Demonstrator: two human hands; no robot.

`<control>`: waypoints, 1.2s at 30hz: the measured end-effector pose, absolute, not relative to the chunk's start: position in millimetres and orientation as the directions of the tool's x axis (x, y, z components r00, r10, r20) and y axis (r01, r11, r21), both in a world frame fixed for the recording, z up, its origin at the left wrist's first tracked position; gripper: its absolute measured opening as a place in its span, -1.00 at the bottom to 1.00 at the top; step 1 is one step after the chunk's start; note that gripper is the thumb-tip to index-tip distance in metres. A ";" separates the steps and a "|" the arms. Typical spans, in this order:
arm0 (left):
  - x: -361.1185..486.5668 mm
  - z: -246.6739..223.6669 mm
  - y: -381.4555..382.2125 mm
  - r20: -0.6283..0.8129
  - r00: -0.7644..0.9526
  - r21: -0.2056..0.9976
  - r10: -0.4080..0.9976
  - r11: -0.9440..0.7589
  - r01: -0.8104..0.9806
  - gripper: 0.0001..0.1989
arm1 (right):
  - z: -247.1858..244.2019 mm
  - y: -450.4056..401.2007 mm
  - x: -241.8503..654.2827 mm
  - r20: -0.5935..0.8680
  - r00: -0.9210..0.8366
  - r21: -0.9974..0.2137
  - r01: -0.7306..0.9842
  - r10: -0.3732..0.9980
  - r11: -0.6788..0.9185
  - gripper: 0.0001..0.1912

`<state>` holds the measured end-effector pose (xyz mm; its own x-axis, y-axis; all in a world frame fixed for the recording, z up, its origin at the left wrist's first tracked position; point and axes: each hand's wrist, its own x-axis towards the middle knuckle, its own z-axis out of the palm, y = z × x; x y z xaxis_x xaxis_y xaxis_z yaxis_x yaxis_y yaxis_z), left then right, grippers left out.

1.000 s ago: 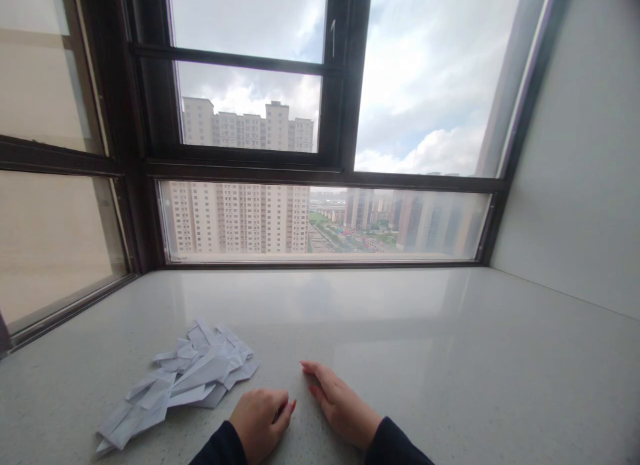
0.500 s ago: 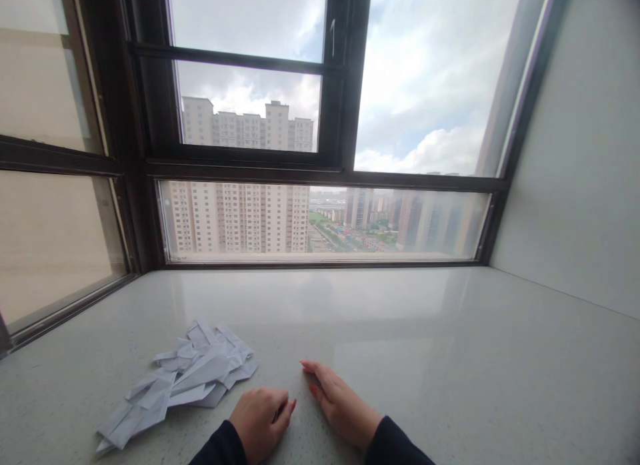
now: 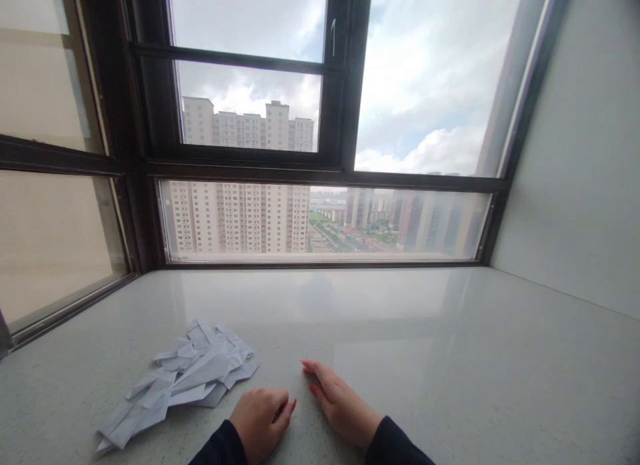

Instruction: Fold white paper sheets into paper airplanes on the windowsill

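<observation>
My left hand (image 3: 262, 421) rests on the pale speckled sill (image 3: 450, 385), fingers curled in loosely and the thumb pointing right. No object shows in it. My right hand (image 3: 343, 405) lies on its side a short gap to the right, fingers stretched forward and thumb apart, with nothing held. A pile of folded white paper pieces (image 3: 200, 371) spreads over the sill just left of my left hand, not touching it. Several pieces overlap, so the lower ones are partly hidden.
Dark window frames (image 3: 250, 171) border the sill at the back and on the left. A pale wall (image 3: 590, 171) closes it off at the right. Tall buildings (image 3: 240, 218) stand outside, beyond the glass.
</observation>
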<state>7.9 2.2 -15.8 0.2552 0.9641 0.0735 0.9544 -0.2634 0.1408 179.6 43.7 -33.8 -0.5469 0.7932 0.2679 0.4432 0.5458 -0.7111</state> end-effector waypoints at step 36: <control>7.5 -15.1 1.7 0.086 0.282 0.099 0.955 -0.290 0.952 -0.61 | -32.8 44.0 179.5 0.260 -0.559 -0.695 0.457 0.787 0.554 -0.59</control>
